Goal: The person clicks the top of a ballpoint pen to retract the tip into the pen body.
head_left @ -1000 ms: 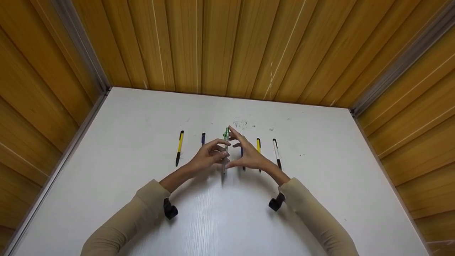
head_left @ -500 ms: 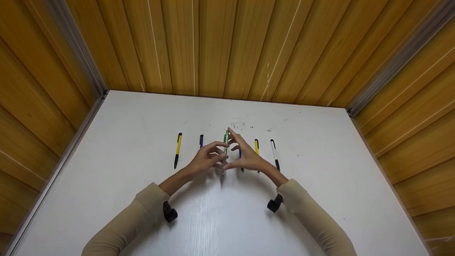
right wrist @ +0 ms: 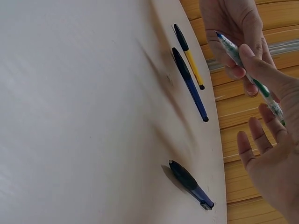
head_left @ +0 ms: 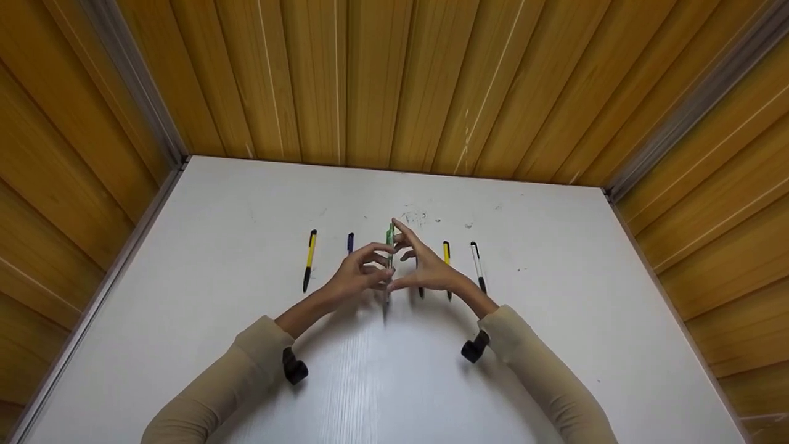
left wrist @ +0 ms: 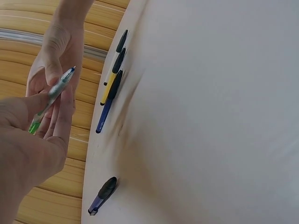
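Note:
A clear pen with green parts and a blue tip [head_left: 390, 237] is held between both hands above the white table. My left hand [head_left: 356, 275] pinches its middle between thumb and fingers. My right hand [head_left: 435, 269] spans the pen lengthwise, index fingertip at the green end and thumb close to the writing end. In the left wrist view the pen [left wrist: 56, 88] lies against the left thumb, its tip near the right thumb. In the right wrist view the right thumb lies on the pen [right wrist: 231, 49], and the other right fingers are spread away from it.
Other pens lie in a row on the table [head_left: 394, 382]: a yellow one [head_left: 310, 260] at left, a blue one [head_left: 351, 242] and another blue one [head_left: 421, 292] partly behind the hands, a yellow one [head_left: 447, 251] and a white one [head_left: 478, 266] at right. Wood-pattern walls [head_left: 382, 80] enclose the table.
The right hand has shifted very slightly left with the pen between the hands. The view tilted a little at first; the holds look the same.

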{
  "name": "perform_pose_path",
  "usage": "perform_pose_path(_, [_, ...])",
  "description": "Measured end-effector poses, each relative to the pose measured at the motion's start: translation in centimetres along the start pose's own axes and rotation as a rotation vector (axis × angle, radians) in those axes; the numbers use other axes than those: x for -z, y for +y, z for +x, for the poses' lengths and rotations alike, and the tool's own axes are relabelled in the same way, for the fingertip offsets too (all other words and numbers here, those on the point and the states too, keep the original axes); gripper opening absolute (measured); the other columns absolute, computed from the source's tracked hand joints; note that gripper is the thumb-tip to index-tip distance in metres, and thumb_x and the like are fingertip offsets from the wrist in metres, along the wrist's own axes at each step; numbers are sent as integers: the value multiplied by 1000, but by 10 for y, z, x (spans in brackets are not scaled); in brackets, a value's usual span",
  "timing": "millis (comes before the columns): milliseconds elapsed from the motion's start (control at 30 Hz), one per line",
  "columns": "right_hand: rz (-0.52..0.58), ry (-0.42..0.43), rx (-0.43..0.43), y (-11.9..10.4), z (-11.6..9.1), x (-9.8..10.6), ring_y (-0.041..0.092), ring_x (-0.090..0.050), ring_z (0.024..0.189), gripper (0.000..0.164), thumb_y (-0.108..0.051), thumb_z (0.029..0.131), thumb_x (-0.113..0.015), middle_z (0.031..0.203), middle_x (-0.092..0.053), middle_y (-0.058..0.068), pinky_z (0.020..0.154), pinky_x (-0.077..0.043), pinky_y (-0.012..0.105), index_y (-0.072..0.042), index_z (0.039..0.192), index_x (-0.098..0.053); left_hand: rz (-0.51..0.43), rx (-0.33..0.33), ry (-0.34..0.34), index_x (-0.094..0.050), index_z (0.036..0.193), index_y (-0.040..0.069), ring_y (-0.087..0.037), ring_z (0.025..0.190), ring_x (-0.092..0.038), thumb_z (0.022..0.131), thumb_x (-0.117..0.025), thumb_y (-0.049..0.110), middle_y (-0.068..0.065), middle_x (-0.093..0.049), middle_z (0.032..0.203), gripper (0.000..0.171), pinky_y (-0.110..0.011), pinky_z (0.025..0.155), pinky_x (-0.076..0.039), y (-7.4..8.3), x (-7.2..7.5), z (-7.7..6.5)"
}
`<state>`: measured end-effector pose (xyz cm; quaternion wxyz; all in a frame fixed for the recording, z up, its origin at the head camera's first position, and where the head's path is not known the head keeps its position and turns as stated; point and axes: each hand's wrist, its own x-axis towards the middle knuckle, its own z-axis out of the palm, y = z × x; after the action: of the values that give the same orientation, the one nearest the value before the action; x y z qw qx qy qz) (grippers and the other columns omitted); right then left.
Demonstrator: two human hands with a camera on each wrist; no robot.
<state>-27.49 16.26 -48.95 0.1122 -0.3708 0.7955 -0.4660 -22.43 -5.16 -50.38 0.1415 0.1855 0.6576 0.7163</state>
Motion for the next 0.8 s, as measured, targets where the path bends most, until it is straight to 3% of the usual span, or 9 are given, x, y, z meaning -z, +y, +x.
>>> perform_pose_path(233, [45,-32,8,3,-2,0,31,-48,138,128,-19,75,-92,149,-50,14,109,-49,53,-16,166,-2,-13,5,5,-50,140,0,-16,92,-72,98,-67,3,-12,-62,114,45,-41,85,-65,1,0,1])
perform_pose_path(433, [61,-62,2,5,-2,0,31,-46,142,129,-18,75,-93,154,-49,12,112,-46,53,-16,166,-2,-24,12,2,-52,139,0,-16,90,-73,97,-67,3,-7,-64,110,44,-41,84,-65,-2,-1,0])
perform_pose_path(800, [39,-17,9,5,-5,-4,30,-50,125,133,-2,65,-95,134,-53,19,104,-48,61,-12,165,-7,-12,3,-10,-49,140,-2,-14,89,-72,98,-66,2,-10,-63,112,46,-40,85,-65,-5,-4,-3])
